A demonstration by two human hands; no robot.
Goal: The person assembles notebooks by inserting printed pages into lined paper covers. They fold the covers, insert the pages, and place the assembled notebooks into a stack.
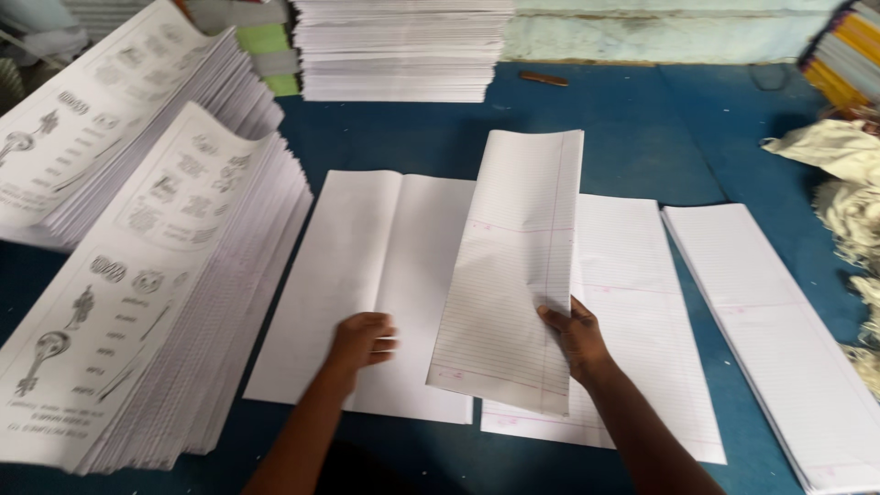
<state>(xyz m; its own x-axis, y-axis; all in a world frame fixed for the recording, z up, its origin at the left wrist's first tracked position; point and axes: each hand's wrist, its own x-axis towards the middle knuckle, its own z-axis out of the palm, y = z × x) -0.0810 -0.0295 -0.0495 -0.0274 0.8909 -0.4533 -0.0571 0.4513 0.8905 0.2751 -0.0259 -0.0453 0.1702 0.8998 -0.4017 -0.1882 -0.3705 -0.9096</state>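
- Far centre: I see bare blue table (678,137), open passage.
- Left: two tall stacks of printed sheets (137,302) block my way.
- Far: white paper stack (399,50) walls the edge.
- Right: ruled-sheet pile (779,321) and cloth scraps (839,183) crowd the margin.

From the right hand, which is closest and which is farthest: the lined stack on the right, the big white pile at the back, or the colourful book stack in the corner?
Measured from the right hand in the head view:
1. Lined stack, just to its right on the blue table.
2. White pile, at the back, left of centre.
3. Colourful book stack, top right corner.
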